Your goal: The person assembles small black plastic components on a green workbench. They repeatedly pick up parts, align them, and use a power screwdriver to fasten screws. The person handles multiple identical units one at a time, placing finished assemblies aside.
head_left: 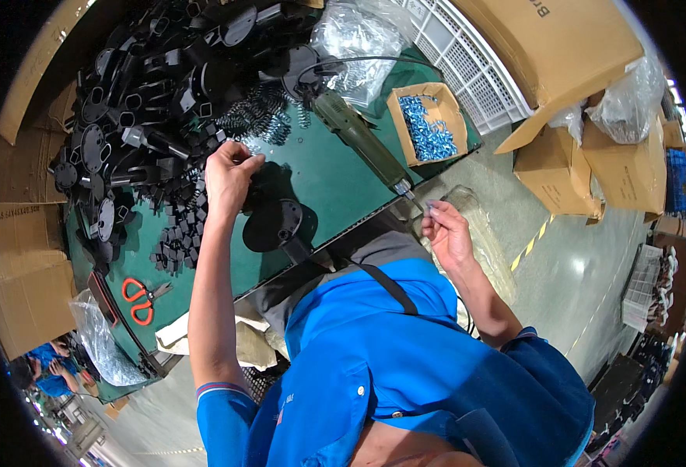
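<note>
Blue work-shirt fabric (pixel 405 366) fills the lower middle of the frame, closest to the lens, with both forearms rising from it. Left of centre, the left hand (pixel 230 175) rests on the green bench mat (pixel 327 175), fingers curled and pinched together at the edge of the heap of black plastic parts (pixel 148 93); what sits between the fingertips is too small to tell. Just below it lies a black round disc with a stem (pixel 277 226), flat on the mat. Right of centre, the right hand (pixel 446 233) has thumb and forefinger closed on a small pale piece, likely a screw, right at the tip of the green electric screwdriver (pixel 358 136) that lies slanting across the bench.

That disc looks like rigid moulded plastic: light, stiff, not fragile, somewhat smooth. Its rim or stem would give the surest hold. The tiny piece is hard and easily dropped, so a fingertip pinch suits it.

Metal coil springs (pixel 261 117) lie near the heap; a cardboard box of blue screws (pixel 428 124) sits at upper centre; orange-handled scissors (pixel 142 300) lie lower left.
</note>
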`<state>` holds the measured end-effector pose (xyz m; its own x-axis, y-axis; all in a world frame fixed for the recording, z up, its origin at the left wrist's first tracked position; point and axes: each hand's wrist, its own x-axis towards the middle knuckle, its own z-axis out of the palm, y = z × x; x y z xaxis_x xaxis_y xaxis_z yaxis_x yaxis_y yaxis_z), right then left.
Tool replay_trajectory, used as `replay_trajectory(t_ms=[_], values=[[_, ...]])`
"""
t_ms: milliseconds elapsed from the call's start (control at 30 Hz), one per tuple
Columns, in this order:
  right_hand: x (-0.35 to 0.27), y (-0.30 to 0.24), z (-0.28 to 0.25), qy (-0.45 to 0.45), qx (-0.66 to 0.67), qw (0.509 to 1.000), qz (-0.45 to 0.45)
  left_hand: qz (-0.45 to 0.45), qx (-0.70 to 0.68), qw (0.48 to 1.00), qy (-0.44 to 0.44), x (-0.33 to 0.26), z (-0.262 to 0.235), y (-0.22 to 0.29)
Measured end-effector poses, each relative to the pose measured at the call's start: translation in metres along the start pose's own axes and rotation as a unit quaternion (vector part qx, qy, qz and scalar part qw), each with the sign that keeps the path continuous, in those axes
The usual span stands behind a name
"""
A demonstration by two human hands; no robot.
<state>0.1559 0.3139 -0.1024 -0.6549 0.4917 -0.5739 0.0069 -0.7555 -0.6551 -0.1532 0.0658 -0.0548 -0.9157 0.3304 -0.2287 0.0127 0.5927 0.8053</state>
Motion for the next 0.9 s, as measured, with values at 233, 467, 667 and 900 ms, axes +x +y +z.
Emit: replay_trajectory(t_ms=[233,467,667,900], values=[[-0.009,0.006,-0.004,0.033,-0.036,0.999,0.008,0.086,-0.13,0.988,0.014,-0.025,0.004,0.004],[-0.014,0.017,0.01,0.031,-0.019,0.999,0.019,0.1,-0.149,0.982,0.052,-0.028,0.004,-0.013],[-0.017,0.022,0.013,0.041,-0.018,0.999,0.009,0.101,-0.205,0.971,0.067,-0.031,0.005,-0.019],[-0.018,0.026,0.022,0.055,-0.105,0.991,-0.066,0.083,-0.182,0.976,0.082,-0.03,0.003,-0.028]])
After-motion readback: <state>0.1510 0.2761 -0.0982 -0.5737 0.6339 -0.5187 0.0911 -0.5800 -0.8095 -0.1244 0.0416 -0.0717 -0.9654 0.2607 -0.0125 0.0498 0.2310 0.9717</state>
